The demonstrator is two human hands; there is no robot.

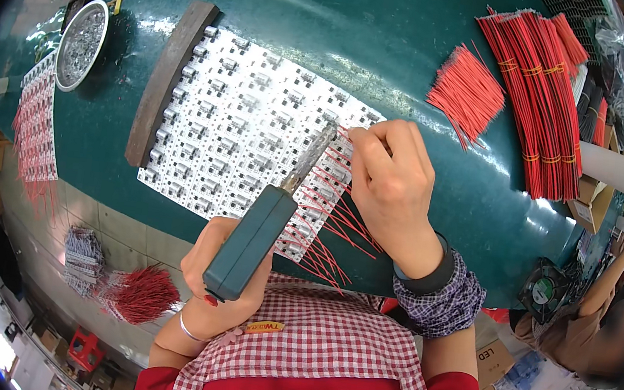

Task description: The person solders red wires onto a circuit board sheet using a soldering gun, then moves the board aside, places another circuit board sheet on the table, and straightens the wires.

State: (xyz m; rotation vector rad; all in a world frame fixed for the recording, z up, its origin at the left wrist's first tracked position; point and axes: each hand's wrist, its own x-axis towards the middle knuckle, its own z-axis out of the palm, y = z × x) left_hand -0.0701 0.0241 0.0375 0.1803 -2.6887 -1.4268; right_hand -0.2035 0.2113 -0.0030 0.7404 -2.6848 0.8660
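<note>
A white circuit board panel (231,126) with rows of small dark and silver parts lies on the green table. My left hand (203,259) is wrapped round the dark green handle of a soldering gun (252,242). Its metal tip reaches the panel's upper right part, close to my right fingertips. My right hand (395,186) is closed in a pinch on a thin red wire (344,132) at the panel's right edge. Below it, several attached red wires (332,225) stick out past that edge. A dark bar (171,84) lies along the panel's left side.
Loose red wires (466,93) and tied red wire bundles (530,97) lie at right. A metal bowl (103,37) and a wired panel (38,111) are at left. A small black fan (546,286) stands near the right edge. Another person's arm (615,267) shows beyond it.
</note>
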